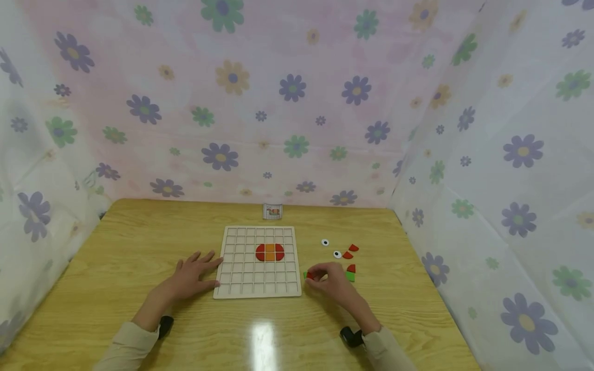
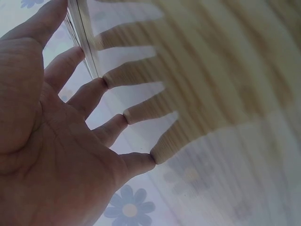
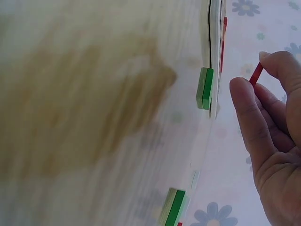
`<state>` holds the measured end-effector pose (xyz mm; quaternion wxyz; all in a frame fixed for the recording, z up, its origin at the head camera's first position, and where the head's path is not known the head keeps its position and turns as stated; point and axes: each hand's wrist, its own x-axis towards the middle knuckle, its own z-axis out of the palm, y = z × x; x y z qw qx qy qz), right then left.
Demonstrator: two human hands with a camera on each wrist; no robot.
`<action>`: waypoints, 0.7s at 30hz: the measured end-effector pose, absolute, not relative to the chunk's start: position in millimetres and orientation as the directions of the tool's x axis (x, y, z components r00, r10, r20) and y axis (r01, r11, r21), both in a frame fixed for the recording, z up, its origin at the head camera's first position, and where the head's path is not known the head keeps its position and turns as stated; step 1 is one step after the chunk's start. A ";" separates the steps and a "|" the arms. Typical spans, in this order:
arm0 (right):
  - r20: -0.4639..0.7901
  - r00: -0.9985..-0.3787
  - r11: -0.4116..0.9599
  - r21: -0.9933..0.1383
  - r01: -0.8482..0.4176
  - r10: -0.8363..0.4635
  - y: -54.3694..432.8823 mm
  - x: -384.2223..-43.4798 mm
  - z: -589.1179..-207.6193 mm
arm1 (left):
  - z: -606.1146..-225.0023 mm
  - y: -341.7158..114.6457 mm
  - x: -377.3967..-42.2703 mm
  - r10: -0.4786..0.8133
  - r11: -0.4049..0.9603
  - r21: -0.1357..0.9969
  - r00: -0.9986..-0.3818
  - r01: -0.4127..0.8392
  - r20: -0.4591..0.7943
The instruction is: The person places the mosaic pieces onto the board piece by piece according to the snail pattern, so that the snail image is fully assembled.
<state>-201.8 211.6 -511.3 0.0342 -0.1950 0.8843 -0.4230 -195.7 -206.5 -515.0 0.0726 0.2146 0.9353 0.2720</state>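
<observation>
My right hand [image 1: 334, 283] pinches a small red piece [image 3: 256, 74] between thumb and fingertips, just off the board's right edge. In the right wrist view the piece is held above the table, apart from a green piece [image 3: 205, 88]. My left hand [image 1: 187, 278] lies with fingers spread, its thumb and a fingertip touching the left edge of the wooden grid board [image 1: 257, 296]. On the board, orange squares [image 1: 270, 252] sit between rounded red pieces [image 1: 260, 252]. The left wrist view shows the left fingertips resting on the shiny table.
Right of the board lie two eye discs [image 1: 337, 254], several red quarter-round pieces [image 1: 353, 248] and another green piece [image 1: 350, 276]. A small picture card [image 1: 273, 211] lies behind the board. Flower-printed cloth [image 1: 260, 129] surrounds the table's back and sides.
</observation>
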 end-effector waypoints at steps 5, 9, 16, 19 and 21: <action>0.100 -0.906 0.571 -0.746 -0.342 -0.411 205.8 -206.6 -509.1 | -513.6 -205.5 -195.1 0.439 0.747 0.560 -0.899 0.358 -0.010; 0.101 -0.897 0.574 -0.736 -0.358 -0.429 199.4 -209.2 -507.1 | -514.2 -205.1 -194.4 0.440 0.744 0.566 -0.898 0.354 -0.016; 0.076 -0.881 0.583 -0.723 -0.371 -0.466 177.9 -218.1 -501.5 | -513.0 -205.7 -194.3 0.439 0.754 0.549 -0.899 0.362 -0.010; 0.081 -0.884 0.605 -0.700 -0.380 -0.461 169.1 -222.2 -498.9 | -512.6 -205.5 -194.5 0.442 0.753 0.547 -0.897 0.366 -0.009; 0.085 -0.884 0.618 -0.685 -0.387 -0.460 164.8 -224.8 -499.0 | -512.8 -205.2 -194.7 0.444 0.752 0.547 -0.896 0.367 -0.009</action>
